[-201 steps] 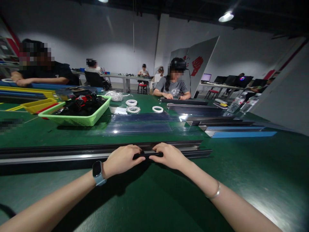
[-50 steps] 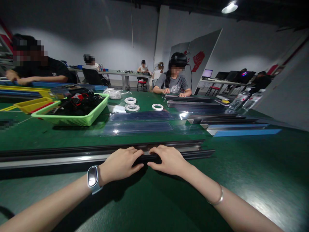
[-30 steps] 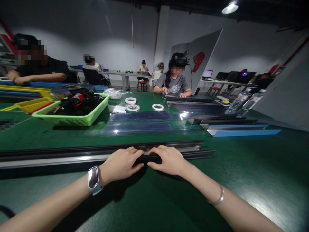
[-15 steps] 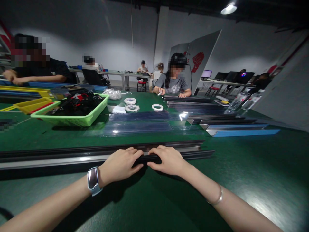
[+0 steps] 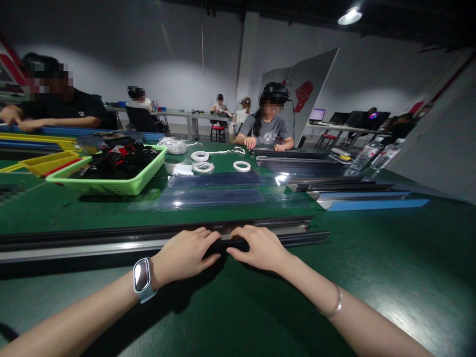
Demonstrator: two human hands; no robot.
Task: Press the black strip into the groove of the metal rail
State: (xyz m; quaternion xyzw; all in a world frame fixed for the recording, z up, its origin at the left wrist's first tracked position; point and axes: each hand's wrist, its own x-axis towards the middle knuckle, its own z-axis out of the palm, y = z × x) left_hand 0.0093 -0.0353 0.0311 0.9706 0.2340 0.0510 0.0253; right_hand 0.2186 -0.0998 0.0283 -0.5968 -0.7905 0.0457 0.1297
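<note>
A long black channel-shaped profile point(image 5: 104, 250) with a pale inner face lies across the green table point(image 5: 372, 277), its right end uncovered. My left hand point(image 5: 188, 253) grips its near wall around the middle of the view, fingers over the top edge and thumb on the near side. Close by on the right, my right hand point(image 5: 258, 248) pinches the same wall in the same way. A small gap separates the two hands. Fingertips inside the channel are partly hidden, so any small piece under them cannot be made out.
Beyond the profile lie clear plastic strips point(image 5: 208, 197), white tape rolls point(image 5: 241, 166) and a green basket point(image 5: 137, 186) of black parts. More profiles point(image 5: 379, 204), one blue-sided, rest at the right near water bottles point(image 5: 366, 153). Co-workers sit across the table.
Both my hands keep their places on the profile. Across the table, a co-worker's hand has come down, and a white strip now lies near the tape rolls.
</note>
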